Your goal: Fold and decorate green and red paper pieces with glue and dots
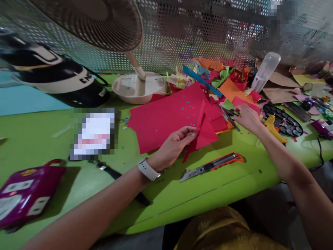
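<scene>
Here left hand (pixel 173 143) pinches red paper strip (pixel 199 122) (right hand (pixel 247 117) on scissors (pixel 229 116))

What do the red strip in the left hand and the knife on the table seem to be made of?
Red strip: likely matte craft paper; it looks thin, flat and creased. Knife: seemingly a dull metal blade in an orange and black body, probably plastic, though blur leaves that open.

Utility knife (pixel 212 166) on green surface (pixel 39 139), just below the fingers. Fan base (pixel 137 88) and black helmet (pixel 57 78) far left of them; paint palette (pixel 283 121), clear bottle (pixel 265 71) to their right.
</scene>
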`<state>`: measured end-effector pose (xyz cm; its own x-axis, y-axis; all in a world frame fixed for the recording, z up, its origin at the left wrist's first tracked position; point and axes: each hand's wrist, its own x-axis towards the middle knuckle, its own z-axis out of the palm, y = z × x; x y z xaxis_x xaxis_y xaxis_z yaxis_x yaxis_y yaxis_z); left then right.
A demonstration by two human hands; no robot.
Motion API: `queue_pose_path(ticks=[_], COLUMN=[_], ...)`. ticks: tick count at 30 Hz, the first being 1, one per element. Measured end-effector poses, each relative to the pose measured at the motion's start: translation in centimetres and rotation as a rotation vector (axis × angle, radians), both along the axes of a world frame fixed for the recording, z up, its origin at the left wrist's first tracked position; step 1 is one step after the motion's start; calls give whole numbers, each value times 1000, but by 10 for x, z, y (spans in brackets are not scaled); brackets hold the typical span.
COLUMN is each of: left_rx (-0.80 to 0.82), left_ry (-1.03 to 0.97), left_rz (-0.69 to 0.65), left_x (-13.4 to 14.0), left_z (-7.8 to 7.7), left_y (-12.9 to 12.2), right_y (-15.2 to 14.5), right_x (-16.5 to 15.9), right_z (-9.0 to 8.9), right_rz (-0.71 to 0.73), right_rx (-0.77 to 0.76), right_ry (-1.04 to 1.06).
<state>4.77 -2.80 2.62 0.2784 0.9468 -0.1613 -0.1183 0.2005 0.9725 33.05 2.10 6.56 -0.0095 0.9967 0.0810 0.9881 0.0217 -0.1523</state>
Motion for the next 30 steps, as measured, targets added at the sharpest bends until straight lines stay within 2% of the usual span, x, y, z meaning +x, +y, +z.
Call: queue_pose_path(ticks=[2, 6, 12, 22, 30], left_rx=[-3, -73, -197, -180, -228], left_ry=[-6, -65, -124, -112, -91], left_rz=[-10, 9, 35, 39, 78], left_x=[0, 0, 1, 0, 3], left_z=[0, 0, 1, -1, 9], left_y=[0, 1, 2, 3, -1], right_y=[2, 7, 13, 9, 6], right_x=[0, 2, 4, 3, 6], right_z=[-3, -10, -15, -5, 4], right_rz=[-22, -34, -38, -96, -128], right_rx=[40, -10, 1, -52, -84], right_ry=[9, 18, 24, 6, -73])
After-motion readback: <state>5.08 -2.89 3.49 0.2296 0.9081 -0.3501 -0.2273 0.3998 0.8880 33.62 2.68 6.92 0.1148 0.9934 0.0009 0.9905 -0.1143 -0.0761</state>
